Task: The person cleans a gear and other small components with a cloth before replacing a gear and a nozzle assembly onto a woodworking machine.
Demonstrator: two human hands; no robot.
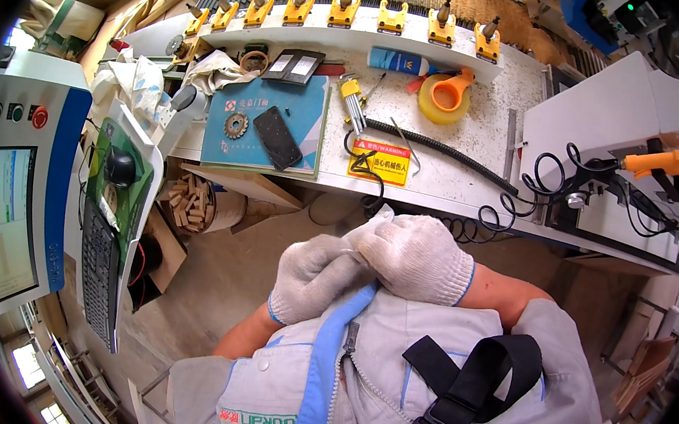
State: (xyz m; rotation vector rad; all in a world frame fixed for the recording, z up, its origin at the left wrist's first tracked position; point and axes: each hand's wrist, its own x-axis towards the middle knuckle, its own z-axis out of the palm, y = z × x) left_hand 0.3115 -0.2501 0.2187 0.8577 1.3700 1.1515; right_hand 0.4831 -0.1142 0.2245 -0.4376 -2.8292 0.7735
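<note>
Left hand (pixel 313 278), right hand (pixel 418 258) meet; pale thing (pixel 385 214) mostly hidden.

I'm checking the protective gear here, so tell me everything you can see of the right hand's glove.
The glove on the right hand is off-white and looks knitted, with a ribbed, blue-edged cuff. It is curled inward in front of the grey jacket, its finger side meeting the gloved left hand. A pale tip shows beyond it; whether that is glove or something held, I cannot tell.
</note>
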